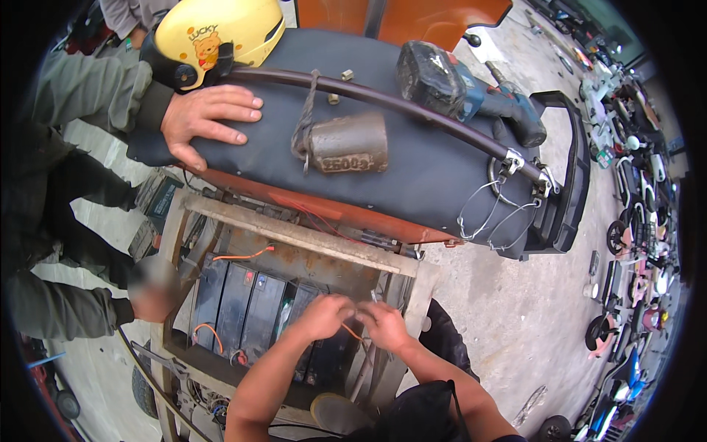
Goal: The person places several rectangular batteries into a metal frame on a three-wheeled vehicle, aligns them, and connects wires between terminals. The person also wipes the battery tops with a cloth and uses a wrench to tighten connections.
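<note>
My left hand (324, 317) and my right hand (383, 325) meet above an open frame, both closed with their fingertips close together. An orange wire (354, 334) runs out beneath my left fingertips, which seem to pinch it. By my right fingers a small pale piece (374, 295) sticks up; what that hand grips is mostly hidden. Under my hands, dark block batteries (259, 309) stand in a row inside the metal frame (309, 231). Other orange wires (210, 335) lie over them on the left.
Beyond the frame is a long black seat (434, 180), carrying a yellow helmet (221, 40), a dark rod (353, 92), a cylindrical metal weight (347, 144) and a cordless power tool (471, 88). At left another person's hand (213, 121) rests on the seat. Vehicle parts (637, 169) line the right.
</note>
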{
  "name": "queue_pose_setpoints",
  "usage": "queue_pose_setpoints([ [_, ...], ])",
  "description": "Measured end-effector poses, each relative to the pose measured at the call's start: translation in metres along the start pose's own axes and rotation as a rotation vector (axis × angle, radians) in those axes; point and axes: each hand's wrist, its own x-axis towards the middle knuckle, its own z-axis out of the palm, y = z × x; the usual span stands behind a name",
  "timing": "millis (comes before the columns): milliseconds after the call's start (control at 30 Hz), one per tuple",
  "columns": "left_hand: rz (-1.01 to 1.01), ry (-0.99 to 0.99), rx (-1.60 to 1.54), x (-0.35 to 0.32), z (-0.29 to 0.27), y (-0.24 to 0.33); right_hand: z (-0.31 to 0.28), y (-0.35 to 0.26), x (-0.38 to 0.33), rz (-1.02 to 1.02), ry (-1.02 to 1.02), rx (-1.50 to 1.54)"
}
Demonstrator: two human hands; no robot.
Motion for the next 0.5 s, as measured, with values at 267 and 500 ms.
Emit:
queue_pose_setpoints([
  [267,-0.021,0.029,-0.031,0.001,-0.003,0.012,0.001,0.003,-0.001,-0.011,-0.024,-0.011],
  [500,-0.039,0.050,-0.060,0.003,0.000,0.015,-0.001,0.003,-0.003,-0.009,-0.003,0.017],
])
